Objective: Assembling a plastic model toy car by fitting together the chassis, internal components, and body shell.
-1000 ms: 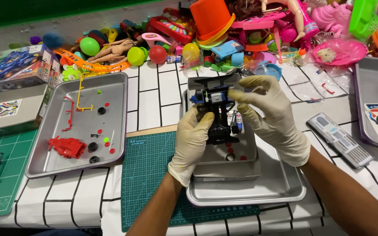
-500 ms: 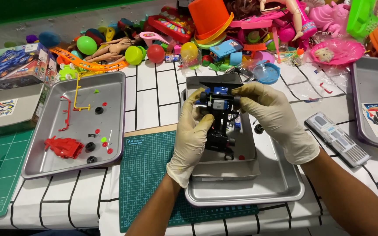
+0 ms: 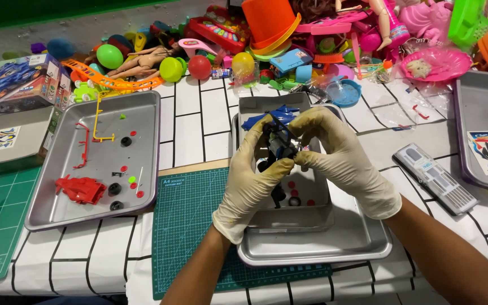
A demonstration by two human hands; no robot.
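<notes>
- Forearms come in from the bottom edge, both hands in pale rubber gloves, meeting over the middle of the table.
- Green cutting mat [image 3: 190,226] lies nearest, under the front edge of a large metal tray [image 3: 334,248].
- A smaller grey tray [image 3: 295,217] sits inside the large one; small black and red wheels and round bits lie on its floor.
- The left hand [image 3: 249,183] is closed around the lower side of a small blue and black toy car [image 3: 278,144], fingers curled up against it from below.
- The right hand [image 3: 340,155] grasps the same toy car from the top and the far side, thumb and fingertips pinching at its body.
- The toy car is held in the air just above the small grey tray, between the two palms; its blue shell pokes out toward the far side.
- To the left, a second metal tray [image 3: 148,113] holds a red car body [image 3: 80,189], red and yellow plastic frames and loose black wheels.
- To the right, a flat grey case [image 3: 435,178] lies on the white grid-lined cloth, with another tray [image 3: 475,96] bearing a sticker sheet beyond it.
- At the far left stands a model car box [image 3: 12,85].
- Farthest off, a heap of bright toys runs across the table: an orange hat [image 3: 269,22], coloured balls, a doll, a pink plate [image 3: 441,62].
</notes>
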